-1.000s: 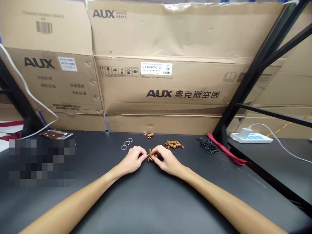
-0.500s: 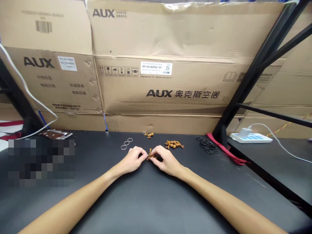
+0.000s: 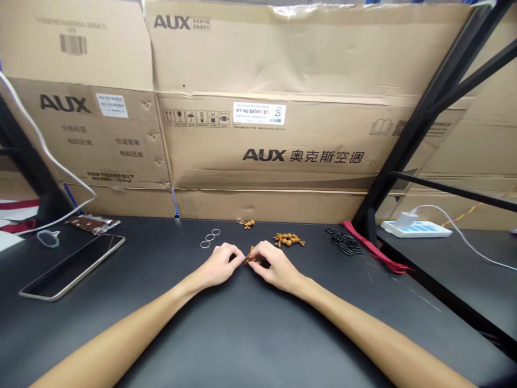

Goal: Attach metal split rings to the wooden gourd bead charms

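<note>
My left hand [image 3: 220, 265] is closed in a pinch at the middle of the table. A small silvery glint shows at its fingertips, which looks like a key ring mostly hidden by the fingers. My right hand [image 3: 277, 267] pinches a brown wooden-bead charm [image 3: 251, 255] with a cord loop, right beside the left fingertips. Beyond the left hand, several metal key rings [image 3: 210, 237] lie in a slanted row. Several more bead charms [image 3: 288, 239] lie in a bunch past the right hand. One bead charm with a ring [image 3: 246, 223] rests near the cardboard.
Black oval clips [image 3: 344, 241] are piled at the right, beside a red strap [image 3: 375, 250]. A phone [image 3: 72, 268] lies at the left, near a brown packet [image 3: 92, 223]. Cardboard boxes [image 3: 258, 137] wall off the back. A white power strip [image 3: 416, 229] stands far right.
Both hands stay nearly in place. The cord loop of the charm between them tilts slightly to the right. The left area, blurred into blocks before, now shows a phone.
</note>
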A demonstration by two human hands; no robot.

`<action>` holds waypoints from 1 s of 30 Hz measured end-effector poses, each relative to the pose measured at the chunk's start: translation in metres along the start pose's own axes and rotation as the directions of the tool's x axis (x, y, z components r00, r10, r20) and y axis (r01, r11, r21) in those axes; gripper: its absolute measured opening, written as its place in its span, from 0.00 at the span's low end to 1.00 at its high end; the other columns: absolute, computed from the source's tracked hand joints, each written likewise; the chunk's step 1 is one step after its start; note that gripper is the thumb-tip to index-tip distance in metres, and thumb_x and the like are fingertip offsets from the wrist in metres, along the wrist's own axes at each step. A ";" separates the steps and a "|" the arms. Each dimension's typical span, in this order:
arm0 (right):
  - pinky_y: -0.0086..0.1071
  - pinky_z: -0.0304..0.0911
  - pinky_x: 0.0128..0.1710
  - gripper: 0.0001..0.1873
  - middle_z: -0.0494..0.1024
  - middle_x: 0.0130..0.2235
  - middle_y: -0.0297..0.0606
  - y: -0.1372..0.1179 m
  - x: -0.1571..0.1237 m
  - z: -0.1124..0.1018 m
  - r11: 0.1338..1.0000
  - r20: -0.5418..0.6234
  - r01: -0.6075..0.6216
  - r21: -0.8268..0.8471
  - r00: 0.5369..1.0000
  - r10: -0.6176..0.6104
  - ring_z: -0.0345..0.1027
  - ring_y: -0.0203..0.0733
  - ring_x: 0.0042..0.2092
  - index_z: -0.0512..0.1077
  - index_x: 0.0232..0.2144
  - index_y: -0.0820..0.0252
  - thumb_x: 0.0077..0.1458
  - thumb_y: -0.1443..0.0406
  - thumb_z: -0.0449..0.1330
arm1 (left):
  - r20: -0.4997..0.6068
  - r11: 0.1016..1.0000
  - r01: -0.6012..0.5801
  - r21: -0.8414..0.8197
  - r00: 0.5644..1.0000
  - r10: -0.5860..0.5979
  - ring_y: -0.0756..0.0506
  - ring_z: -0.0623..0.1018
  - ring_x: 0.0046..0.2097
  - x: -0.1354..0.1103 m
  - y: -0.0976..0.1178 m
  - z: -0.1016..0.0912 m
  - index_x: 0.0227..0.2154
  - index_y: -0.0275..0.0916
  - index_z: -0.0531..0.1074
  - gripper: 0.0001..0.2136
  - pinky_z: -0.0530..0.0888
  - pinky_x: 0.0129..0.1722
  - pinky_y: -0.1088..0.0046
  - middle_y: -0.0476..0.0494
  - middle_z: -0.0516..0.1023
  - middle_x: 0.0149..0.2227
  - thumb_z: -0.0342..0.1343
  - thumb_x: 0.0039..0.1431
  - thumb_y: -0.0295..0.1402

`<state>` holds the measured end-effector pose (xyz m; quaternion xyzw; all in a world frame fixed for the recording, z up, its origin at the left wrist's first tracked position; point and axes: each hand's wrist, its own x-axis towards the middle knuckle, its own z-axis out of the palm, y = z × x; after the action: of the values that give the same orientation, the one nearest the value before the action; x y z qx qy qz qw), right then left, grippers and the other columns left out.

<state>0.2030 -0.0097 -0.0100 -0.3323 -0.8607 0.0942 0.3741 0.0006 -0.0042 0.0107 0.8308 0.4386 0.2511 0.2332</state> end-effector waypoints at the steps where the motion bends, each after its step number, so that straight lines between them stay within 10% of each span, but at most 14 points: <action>1: 0.33 0.64 0.38 0.03 0.71 0.33 0.35 0.000 0.000 0.000 1.000 0.001 0.003 -0.003 1.000 -0.003 0.65 0.39 0.37 0.66 0.33 0.56 0.56 0.70 0.56 | 0.000 1.000 -0.003 0.001 1.000 0.003 0.43 0.74 0.44 0.000 -0.001 0.000 0.32 0.39 0.74 0.14 0.68 0.47 0.66 0.45 0.78 0.38 0.45 0.62 0.39; 19: 0.34 0.63 0.38 0.05 0.73 0.34 0.36 0.013 -0.001 0.001 0.989 0.012 -0.121 -0.088 0.992 0.123 0.66 0.40 0.36 0.66 0.33 0.57 0.53 0.70 0.58 | 0.109 0.946 -0.263 0.190 0.963 0.245 0.45 0.69 0.43 -0.006 -0.002 0.001 0.32 0.40 0.65 0.07 0.65 0.47 0.64 0.45 0.71 0.41 0.44 0.65 0.32; 30: 0.34 0.63 0.38 0.02 0.73 0.34 0.36 0.002 0.000 -0.002 0.999 0.044 -0.043 -0.020 0.998 0.044 0.65 0.40 0.36 0.67 0.34 0.57 0.56 0.68 0.56 | -0.034 0.916 -0.263 0.303 0.958 0.286 0.43 0.70 0.45 -0.009 0.000 0.006 0.31 0.40 0.68 0.06 0.66 0.46 0.64 0.43 0.70 0.43 0.51 0.62 0.35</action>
<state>0.2058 -0.0077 -0.0090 -0.3523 -0.8621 0.1016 0.3498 -0.0006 -0.0129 0.0044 0.8992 0.3590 0.2449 0.0517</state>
